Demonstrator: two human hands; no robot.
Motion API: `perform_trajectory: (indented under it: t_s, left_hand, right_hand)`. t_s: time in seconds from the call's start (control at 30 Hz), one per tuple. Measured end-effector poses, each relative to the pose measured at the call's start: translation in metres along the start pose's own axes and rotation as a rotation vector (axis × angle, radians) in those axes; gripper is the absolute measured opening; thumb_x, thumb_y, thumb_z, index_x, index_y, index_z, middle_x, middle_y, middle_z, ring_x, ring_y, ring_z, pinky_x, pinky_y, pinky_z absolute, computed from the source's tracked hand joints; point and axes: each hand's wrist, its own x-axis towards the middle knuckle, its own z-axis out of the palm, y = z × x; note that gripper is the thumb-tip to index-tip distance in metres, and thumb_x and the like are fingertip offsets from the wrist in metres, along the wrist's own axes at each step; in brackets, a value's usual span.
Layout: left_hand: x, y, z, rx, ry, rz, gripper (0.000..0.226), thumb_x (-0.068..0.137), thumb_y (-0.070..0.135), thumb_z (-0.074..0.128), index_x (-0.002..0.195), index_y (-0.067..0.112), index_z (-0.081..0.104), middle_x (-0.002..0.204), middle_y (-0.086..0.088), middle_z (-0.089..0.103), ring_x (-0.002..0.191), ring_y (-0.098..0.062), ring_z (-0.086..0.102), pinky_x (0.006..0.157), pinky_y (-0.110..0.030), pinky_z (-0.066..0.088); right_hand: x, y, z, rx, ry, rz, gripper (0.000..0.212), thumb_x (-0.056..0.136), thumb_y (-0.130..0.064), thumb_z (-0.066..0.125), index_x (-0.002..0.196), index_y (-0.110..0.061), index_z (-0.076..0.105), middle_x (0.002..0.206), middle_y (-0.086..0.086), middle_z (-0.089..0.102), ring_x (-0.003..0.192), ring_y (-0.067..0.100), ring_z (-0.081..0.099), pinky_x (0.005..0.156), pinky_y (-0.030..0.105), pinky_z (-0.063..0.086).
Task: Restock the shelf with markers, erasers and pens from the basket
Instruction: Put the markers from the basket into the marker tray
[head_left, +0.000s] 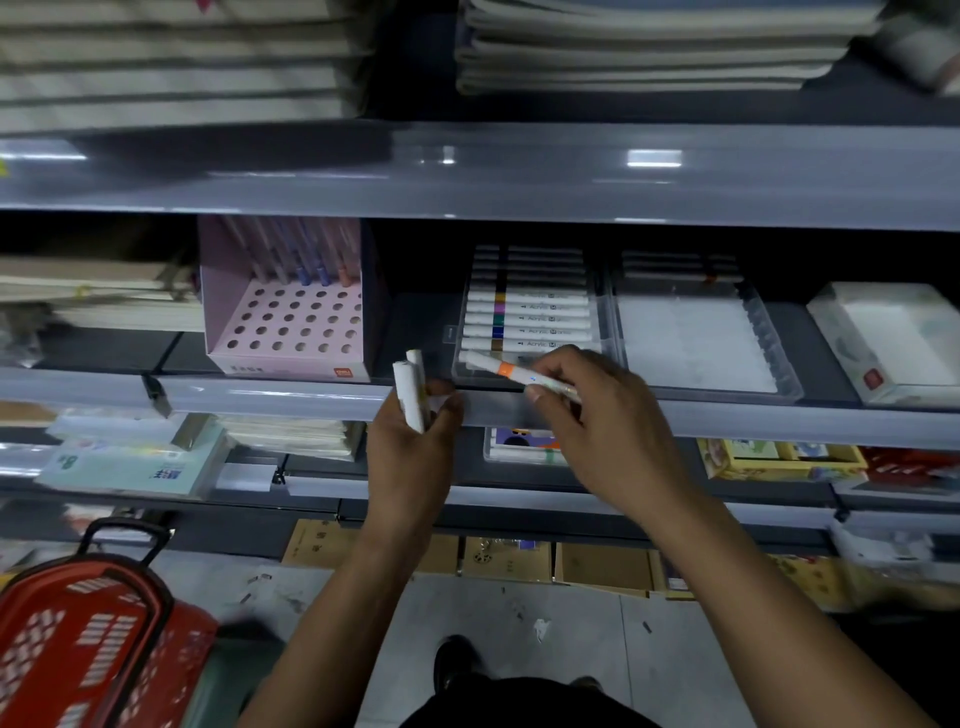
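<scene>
The right hand pinches a white marker with an orange band, its tip at the front edge of a clear tray on the shelf. The tray holds a row of white markers with colored bands, lying side by side. The left hand is curled around two more white markers, standing up by the shelf's front edge. A red basket sits on the floor, low on the left.

The red basket is cut off at the lower-left corner.
</scene>
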Motion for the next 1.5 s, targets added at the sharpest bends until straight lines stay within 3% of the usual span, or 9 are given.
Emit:
perform_trajectory:
  t_s: [0.17, 0.3, 0.43, 0.63, 0.87, 1.1, 1.3, 1.4, 1.5]
  left_hand:
    - [0.004, -0.003, -0.005, 0.203, 0.065, 0.159, 0.025, 0.098, 0.013, 0.071, 0.082, 0.027, 0.058, 0.059, 0.018, 0.058, 0.052, 0.000, 0.051, 0.050, -0.012, 0.042]
    - [0.009, -0.007, -0.007, 0.238, 0.072, 0.141, 0.018, 0.097, 0.015, 0.072, 0.083, 0.016, 0.060, 0.056, 0.016, 0.055, 0.050, -0.002, 0.046, 0.047, -0.016, 0.041]
    - [0.009, -0.007, -0.007, 0.264, 0.080, 0.159, 0.017, 0.096, 0.016, 0.073, 0.085, 0.011, 0.061, 0.058, 0.011, 0.053, 0.051, -0.002, 0.048, 0.049, -0.016, 0.042]
    - [0.009, -0.006, -0.006, 0.276, 0.054, 0.165, 0.025, 0.097, 0.014, 0.072, 0.081, 0.025, 0.058, 0.060, 0.025, 0.059, 0.054, 0.001, 0.054, 0.051, -0.013, 0.044]
    - [0.009, -0.006, -0.005, 0.273, 0.068, 0.185, 0.032, 0.097, 0.013, 0.072, 0.076, 0.030, 0.054, 0.060, 0.022, 0.060, 0.052, 0.000, 0.053, 0.047, -0.012, 0.042]
    - [0.011, -0.007, -0.005, 0.239, 0.073, 0.185, 0.031, 0.096, 0.012, 0.072, 0.077, 0.033, 0.059, 0.060, 0.019, 0.060, 0.050, 0.000, 0.053, 0.047, -0.013, 0.042]
    - [0.009, 0.005, 0.001, 0.125, 0.030, 0.120, 0.019, 0.099, 0.014, 0.069, 0.093, 0.033, 0.071, 0.069, 0.011, 0.063, 0.058, -0.005, 0.054, 0.056, -0.023, 0.044]
    - [0.003, 0.015, 0.005, -0.218, -0.112, -0.055, 0.007, 0.099, 0.024, 0.067, 0.093, 0.023, 0.068, 0.058, 0.006, 0.047, 0.047, -0.011, 0.039, 0.045, -0.026, 0.037]
    - [-0.001, 0.024, 0.007, -0.587, -0.350, -0.309, 0.031, 0.097, 0.050, 0.062, 0.092, 0.020, 0.066, 0.062, 0.003, 0.034, 0.045, -0.010, 0.028, 0.040, -0.022, 0.029]
  right_hand:
    - [0.018, 0.010, 0.002, -0.155, 0.077, -0.071, 0.022, 0.096, -0.026, 0.071, 0.115, -0.016, 0.077, 0.102, 0.000, 0.054, 0.105, 0.023, 0.051, 0.079, 0.035, 0.052]
    - [0.023, 0.013, 0.009, -0.202, 0.090, -0.099, 0.024, 0.094, -0.026, 0.074, 0.114, -0.016, 0.079, 0.098, -0.001, 0.055, 0.102, 0.023, 0.050, 0.077, 0.028, 0.043]
    - [0.028, 0.014, 0.012, -0.159, 0.086, -0.072, 0.024, 0.093, -0.024, 0.076, 0.115, -0.015, 0.079, 0.098, -0.002, 0.056, 0.103, 0.022, 0.051, 0.080, 0.031, 0.048]
    - [0.030, 0.011, 0.012, -0.190, 0.085, -0.100, 0.031, 0.093, -0.026, 0.075, 0.122, -0.014, 0.075, 0.102, -0.001, 0.055, 0.107, 0.022, 0.050, 0.085, 0.038, 0.052]
    - [0.022, 0.009, 0.019, -0.252, 0.126, -0.230, 0.017, 0.095, -0.013, 0.071, 0.111, -0.010, 0.078, 0.099, 0.003, 0.059, 0.099, 0.024, 0.055, 0.078, 0.041, 0.054]
    - [0.020, 0.006, 0.021, -0.336, 0.105, -0.241, 0.025, 0.097, -0.023, 0.059, 0.108, -0.010, 0.078, 0.100, 0.001, 0.056, 0.097, 0.022, 0.052, 0.075, 0.040, 0.051]
    - [0.013, 0.003, 0.021, -0.347, 0.103, -0.234, 0.029, 0.098, -0.027, 0.057, 0.111, -0.010, 0.076, 0.104, 0.002, 0.057, 0.098, 0.022, 0.052, 0.075, 0.040, 0.049]
    - [0.010, 0.000, 0.020, -0.330, 0.056, -0.239, 0.032, 0.098, -0.031, 0.055, 0.115, -0.013, 0.074, 0.106, 0.000, 0.055, 0.100, 0.020, 0.050, 0.073, 0.038, 0.048]
    - [0.003, -0.001, 0.018, -0.259, 0.033, -0.227, 0.034, 0.097, -0.031, 0.057, 0.123, -0.014, 0.070, 0.112, -0.001, 0.054, 0.108, 0.020, 0.050, 0.081, 0.036, 0.050]
